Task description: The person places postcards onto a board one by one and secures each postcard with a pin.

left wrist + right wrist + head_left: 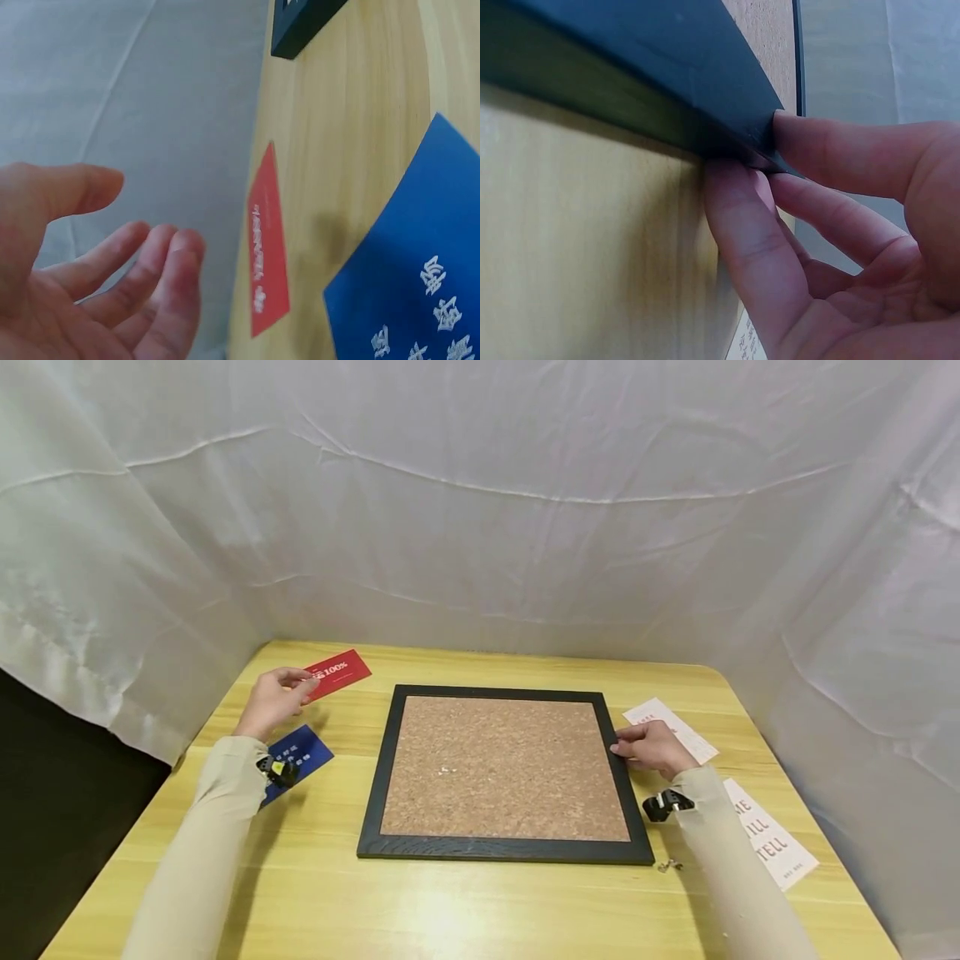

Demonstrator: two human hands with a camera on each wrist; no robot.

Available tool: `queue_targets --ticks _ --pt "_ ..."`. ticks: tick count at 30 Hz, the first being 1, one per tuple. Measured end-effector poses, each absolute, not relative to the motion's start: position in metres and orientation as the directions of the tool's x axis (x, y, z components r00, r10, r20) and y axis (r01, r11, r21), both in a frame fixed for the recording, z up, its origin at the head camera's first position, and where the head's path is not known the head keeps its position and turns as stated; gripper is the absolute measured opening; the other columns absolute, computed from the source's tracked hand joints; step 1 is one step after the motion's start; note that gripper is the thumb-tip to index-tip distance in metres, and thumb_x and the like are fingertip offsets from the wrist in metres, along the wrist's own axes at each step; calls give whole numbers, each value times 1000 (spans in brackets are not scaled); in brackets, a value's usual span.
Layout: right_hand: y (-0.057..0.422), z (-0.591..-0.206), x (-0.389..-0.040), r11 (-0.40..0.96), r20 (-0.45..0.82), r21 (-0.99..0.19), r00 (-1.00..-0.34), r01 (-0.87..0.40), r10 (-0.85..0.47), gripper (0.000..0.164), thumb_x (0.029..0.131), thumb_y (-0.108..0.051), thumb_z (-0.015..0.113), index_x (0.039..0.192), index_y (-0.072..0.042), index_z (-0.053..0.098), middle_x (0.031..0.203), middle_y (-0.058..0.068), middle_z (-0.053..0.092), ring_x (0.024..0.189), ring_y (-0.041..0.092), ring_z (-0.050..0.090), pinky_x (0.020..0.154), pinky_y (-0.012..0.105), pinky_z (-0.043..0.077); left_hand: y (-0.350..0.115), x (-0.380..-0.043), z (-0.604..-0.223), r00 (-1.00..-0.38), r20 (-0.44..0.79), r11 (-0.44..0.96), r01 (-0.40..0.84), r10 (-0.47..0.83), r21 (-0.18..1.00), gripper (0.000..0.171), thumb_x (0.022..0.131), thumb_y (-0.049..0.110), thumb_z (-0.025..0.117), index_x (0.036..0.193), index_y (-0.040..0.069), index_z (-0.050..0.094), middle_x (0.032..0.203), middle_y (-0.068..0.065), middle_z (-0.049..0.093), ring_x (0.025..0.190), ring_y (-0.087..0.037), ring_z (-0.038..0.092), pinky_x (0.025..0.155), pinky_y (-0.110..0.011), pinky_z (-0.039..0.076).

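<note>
A corkboard (502,793) in a black wooden frame lies on the table. At its right side my right hand (654,750) pinches the frame's edge. In the right wrist view the thumb lies on top of the black frame (682,67), with fingertips tucked at its lower edge. My left hand (276,700) hovers beside a red card (343,673) at the table's far left. The left wrist view shows its fingers (176,289) loosely bent, thumb apart, holding nothing, and the red card (267,247) lying beyond them. A blue card (306,750) lies below the left wrist.
Two white printed cards lie right of the board, one upper card (678,735) behind the right hand, one lower card (772,839) beside the forearm. Small metallic pieces (670,865) sit near the frame's lower right corner. Tiny shiny bits (446,770) are on the cork.
</note>
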State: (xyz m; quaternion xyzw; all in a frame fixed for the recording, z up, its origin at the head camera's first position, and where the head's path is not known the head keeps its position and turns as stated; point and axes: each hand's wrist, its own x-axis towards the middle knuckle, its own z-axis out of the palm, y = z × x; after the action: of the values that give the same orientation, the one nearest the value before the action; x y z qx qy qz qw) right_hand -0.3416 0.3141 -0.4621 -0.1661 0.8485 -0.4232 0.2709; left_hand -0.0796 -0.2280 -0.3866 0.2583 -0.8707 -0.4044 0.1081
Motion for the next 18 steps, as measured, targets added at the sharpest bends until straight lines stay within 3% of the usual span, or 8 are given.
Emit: queue_targets --ticks 4,10,14,18 --pt "314 -462 -342 584 -319 -811 -802 -46 -506 50 99 -9 69 141 13 54 134 34 63 103 20 72 86 38 63 -237 -86 -391 -807 9 518 -371 -591 771 53 106 35 57 143 -4 55 131 -24 57 92 -27 67 73 -26 59" --pt "315 -462 -342 580 -311 -813 -802 -54 -510 49 100 -10 67 142 12 54 136 34 61 106 22 73 87 36 63 -248 -95 -396 -756 -18 454 -412 -654 790 54 105 35 55 145 -2 53 138 -26 54 113 -36 61 70 -18 54" --pt "315 -462 -341 582 -317 -812 -806 -41 -499 49 100 -9 67 142 12 54 137 34 61 106 23 73 87 36 63 -253 -101 -400 -726 -81 382 -450 -683 807 61 105 36 55 153 0 43 145 -28 50 122 -40 62 82 -28 60" --pt "315 -462 -339 589 -320 -807 -810 -38 -491 50 99 -10 68 142 12 54 137 34 61 106 21 73 86 37 63 -259 -107 -405 -705 -122 353 -488 -699 798 66 105 37 55 157 0 36 149 -28 48 124 -39 60 89 -34 59"
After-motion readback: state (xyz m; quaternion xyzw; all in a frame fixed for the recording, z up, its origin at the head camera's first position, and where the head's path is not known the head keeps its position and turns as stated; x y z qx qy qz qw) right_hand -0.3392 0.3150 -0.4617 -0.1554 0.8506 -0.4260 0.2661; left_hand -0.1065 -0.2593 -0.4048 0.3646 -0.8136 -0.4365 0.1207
